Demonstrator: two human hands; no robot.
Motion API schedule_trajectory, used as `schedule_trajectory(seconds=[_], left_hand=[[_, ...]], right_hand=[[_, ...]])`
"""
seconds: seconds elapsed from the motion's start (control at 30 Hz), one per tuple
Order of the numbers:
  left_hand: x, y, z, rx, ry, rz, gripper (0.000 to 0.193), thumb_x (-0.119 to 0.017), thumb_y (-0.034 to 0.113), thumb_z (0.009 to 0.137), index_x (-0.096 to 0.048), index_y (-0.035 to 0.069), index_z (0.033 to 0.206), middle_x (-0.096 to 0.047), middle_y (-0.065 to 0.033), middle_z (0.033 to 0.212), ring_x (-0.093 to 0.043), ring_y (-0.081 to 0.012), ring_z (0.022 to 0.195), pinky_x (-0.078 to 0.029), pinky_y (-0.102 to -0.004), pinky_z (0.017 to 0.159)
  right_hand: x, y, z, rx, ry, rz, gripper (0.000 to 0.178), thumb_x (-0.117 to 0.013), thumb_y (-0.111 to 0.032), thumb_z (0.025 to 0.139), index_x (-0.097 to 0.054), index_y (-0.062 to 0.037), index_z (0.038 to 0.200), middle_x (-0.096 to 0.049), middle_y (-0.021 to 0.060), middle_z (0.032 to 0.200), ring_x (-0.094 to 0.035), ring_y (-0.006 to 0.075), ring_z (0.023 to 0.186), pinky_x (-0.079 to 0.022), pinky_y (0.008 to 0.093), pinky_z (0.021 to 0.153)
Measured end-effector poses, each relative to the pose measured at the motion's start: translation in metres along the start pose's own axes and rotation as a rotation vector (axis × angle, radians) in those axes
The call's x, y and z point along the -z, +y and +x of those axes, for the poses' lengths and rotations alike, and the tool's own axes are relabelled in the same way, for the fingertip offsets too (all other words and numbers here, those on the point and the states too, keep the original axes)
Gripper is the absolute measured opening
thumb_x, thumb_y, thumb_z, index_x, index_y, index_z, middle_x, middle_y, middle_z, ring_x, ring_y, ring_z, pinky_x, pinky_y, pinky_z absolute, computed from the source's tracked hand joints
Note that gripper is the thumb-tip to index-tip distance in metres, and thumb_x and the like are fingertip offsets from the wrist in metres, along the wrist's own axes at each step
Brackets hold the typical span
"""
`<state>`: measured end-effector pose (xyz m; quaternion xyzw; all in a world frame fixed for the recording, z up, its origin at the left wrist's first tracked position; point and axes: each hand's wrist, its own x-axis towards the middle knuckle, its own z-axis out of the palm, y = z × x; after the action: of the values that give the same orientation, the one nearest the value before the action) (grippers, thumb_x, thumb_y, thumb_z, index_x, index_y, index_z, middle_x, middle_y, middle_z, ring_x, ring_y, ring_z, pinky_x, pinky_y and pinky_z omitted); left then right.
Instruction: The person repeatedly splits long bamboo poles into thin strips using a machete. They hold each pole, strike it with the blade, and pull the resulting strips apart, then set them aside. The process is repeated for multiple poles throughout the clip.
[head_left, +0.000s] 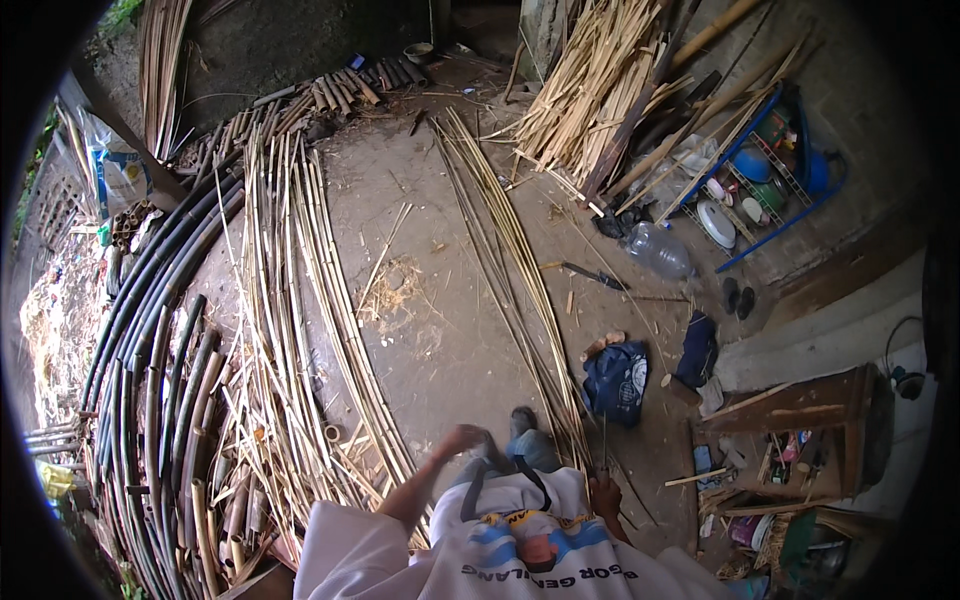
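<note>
Left hand (462,438) raised forward, fingers loosely curled, arm bent at elbow; right hand (604,494) low, closed in a fist.

Dry, matt bamboo strips (520,270) — rough packed-earth floor (440,330) — glossy clear plastic bottle (658,250).

Bamboo strips (300,300) lie on the ground at left; a narrow strip bundle (510,260) runs centre; right of it, a bag (615,380); beyond, a plastic bottle (660,250).
</note>
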<state>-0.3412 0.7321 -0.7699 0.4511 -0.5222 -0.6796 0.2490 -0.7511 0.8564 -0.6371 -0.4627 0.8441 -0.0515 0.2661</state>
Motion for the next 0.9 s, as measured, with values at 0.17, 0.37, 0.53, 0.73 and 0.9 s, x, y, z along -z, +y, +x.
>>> schedule_trajectory(seconds=[0.17,0.37,0.53,0.73,0.9], left_hand=[[0.078,-0.042,-0.162,0.673,0.721,0.763,0.018,-0.053,0.008,0.081,-0.069,0.001,0.083,-0.069,-0.0199,0.088,-0.068,-0.0345,0.083,-0.054,-0.0430,0.072],[0.023,0.002,-0.252,0.666,1.158,-0.297,0.028,-0.058,0.015,0.093,-0.065,-0.010,0.083,-0.070,-0.0171,0.076,-0.068,-0.0235,0.056,-0.053,-0.0299,0.041],[-0.051,0.024,-0.246,0.700,0.720,-0.281,0.018,-0.056,0.014,0.093,-0.069,0.002,0.092,-0.067,-0.0087,0.071,-0.065,-0.0165,0.055,-0.051,-0.0270,0.043],[-0.096,0.027,-0.174,0.424,0.532,0.107,0.034,-0.059,0.027,0.095,-0.065,-0.005,0.103,-0.068,-0.0108,0.091,-0.067,-0.0183,0.075,-0.055,-0.0296,0.065],[-0.147,0.083,-0.162,0.224,0.548,0.144,0.035,-0.057,0.028,0.095,-0.065,-0.001,0.113,-0.070,-0.0120,0.092,-0.069,-0.0192,0.080,-0.055,-0.0315,0.071]], right_hand=[[-0.018,0.060,-0.008,-0.061,-0.145,0.169,0.042,-0.065,-0.046,0.086,-0.060,-0.0051,0.092,-0.063,0.0148,0.076,-0.063,0.0320,0.062,-0.051,0.0443,0.058],[-0.019,0.130,0.018,0.004,-0.350,0.313,0.039,-0.062,-0.046,0.090,-0.057,-0.0073,0.091,-0.061,0.0121,0.074,-0.061,0.0292,0.064,-0.050,0.0444,0.060],[-0.028,0.168,0.059,-0.005,-0.627,0.630,0.037,-0.059,-0.046,0.093,-0.055,-0.0091,0.090,-0.059,0.0099,0.074,-0.059,0.0268,0.065,-0.050,0.0445,0.063],[-0.026,0.171,0.114,-0.484,-0.897,1.023,0.040,-0.058,-0.051,0.094,-0.053,-0.0123,0.085,-0.051,0.0011,0.067,-0.047,0.0129,0.052,-0.046,0.0340,0.054],[-0.026,0.181,0.129,-0.364,-0.551,0.727,0.035,-0.065,-0.045,0.091,-0.055,-0.0124,0.082,-0.049,-0.0010,0.061,-0.042,0.0097,0.044,-0.039,0.0294,0.042]])
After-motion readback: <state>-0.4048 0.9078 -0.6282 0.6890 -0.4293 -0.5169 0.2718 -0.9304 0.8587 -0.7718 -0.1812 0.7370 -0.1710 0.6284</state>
